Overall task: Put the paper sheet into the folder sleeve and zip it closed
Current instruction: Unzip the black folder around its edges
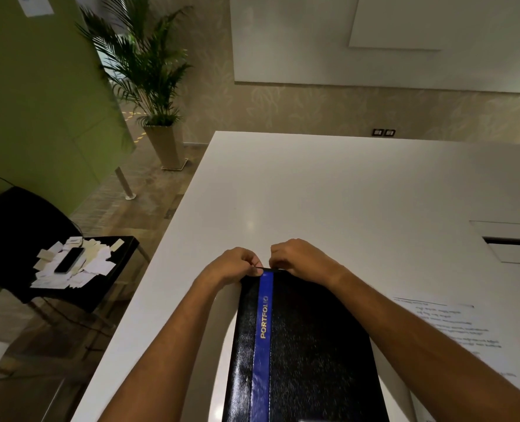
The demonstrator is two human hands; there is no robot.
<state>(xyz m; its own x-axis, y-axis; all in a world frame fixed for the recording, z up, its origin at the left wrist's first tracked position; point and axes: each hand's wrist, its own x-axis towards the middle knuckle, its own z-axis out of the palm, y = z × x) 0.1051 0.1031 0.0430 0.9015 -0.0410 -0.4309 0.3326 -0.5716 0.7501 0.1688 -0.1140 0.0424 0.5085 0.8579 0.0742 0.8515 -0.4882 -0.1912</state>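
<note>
A black folder with a blue stripe and gold "PORTFOLIO" lettering lies closed on the white table, its long side running away from me. Both hands meet at its far edge. My left hand pinches that edge near the blue stripe. My right hand is curled over the same edge just to the right; its fingertips are hidden. A printed paper sheet lies flat on the table to the right of the folder, partly under my right forearm.
The table's left edge runs diagonally beside my left arm. A black chair stands at the left beside a small black table holding a phone and several paper scraps. A potted palm stands by the far wall. A slot opening is at the table's right.
</note>
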